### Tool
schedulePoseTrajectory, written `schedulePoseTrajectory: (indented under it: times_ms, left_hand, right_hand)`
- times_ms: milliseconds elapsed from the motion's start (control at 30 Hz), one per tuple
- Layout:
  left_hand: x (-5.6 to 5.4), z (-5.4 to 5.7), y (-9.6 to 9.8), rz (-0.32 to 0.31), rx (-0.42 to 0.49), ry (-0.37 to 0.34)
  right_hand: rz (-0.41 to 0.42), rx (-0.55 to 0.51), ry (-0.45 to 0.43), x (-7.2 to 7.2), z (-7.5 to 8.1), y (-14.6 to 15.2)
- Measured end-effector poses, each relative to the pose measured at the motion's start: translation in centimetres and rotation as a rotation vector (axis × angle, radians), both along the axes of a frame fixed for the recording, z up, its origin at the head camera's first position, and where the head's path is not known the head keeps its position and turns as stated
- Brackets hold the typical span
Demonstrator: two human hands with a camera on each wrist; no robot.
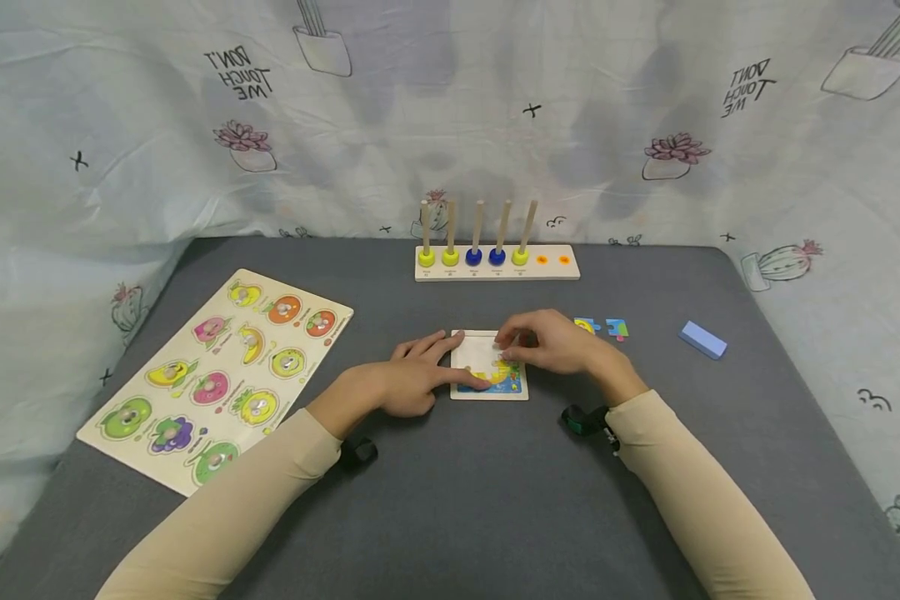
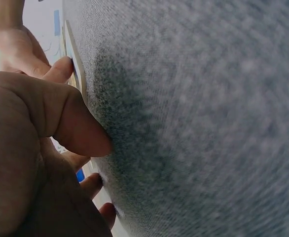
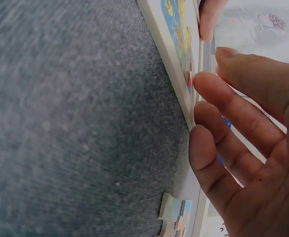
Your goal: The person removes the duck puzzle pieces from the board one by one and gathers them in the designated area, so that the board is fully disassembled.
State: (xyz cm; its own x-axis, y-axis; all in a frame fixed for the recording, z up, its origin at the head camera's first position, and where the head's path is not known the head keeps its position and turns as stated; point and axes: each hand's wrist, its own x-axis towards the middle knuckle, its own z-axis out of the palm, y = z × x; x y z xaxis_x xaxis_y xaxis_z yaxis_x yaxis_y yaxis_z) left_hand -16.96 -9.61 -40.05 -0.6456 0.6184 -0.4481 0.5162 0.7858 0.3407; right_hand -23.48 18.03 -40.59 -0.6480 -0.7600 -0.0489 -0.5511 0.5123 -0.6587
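A small square jigsaw tray (image 1: 474, 343) lies mid-table, its near part filled with yellow and blue puzzle pieces (image 1: 507, 382) and its far part bare. Spread across the tray's left side, my left hand (image 1: 411, 388) rests with one finger on the lower pieces and another at the upper left edge. My right hand (image 1: 546, 340) bends over the tray's right side, fingertips down at the pieces. In the right wrist view its thumb (image 3: 250, 74) and forefinger stand apart, and no piece shows between them. The exact fingertip contact is hidden.
Two loose puzzle pieces (image 1: 617, 328) lie beyond the right hand, and a blue block (image 1: 702, 340) sits farther right. A fruit peg board (image 1: 221, 346) covers the left side. Behind the tray stands a peg stand (image 1: 555, 271) with yellow and blue beads.
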Motion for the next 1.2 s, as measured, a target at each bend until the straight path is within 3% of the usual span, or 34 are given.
schedulePoseTrajectory:
  times_ms: [933,1200]
  left_hand:
    - [0.22,-0.22,-0.36,-0.003,0.035,0.004]
    - [0.04,-0.10,-0.26,-0.010,0.031,0.012]
  right_hand:
    - [0.025,0.021,0.034,0.70,-0.06,-0.52]
    - [0.014,-0.009,-0.017,0.79,-0.15,-0.40]
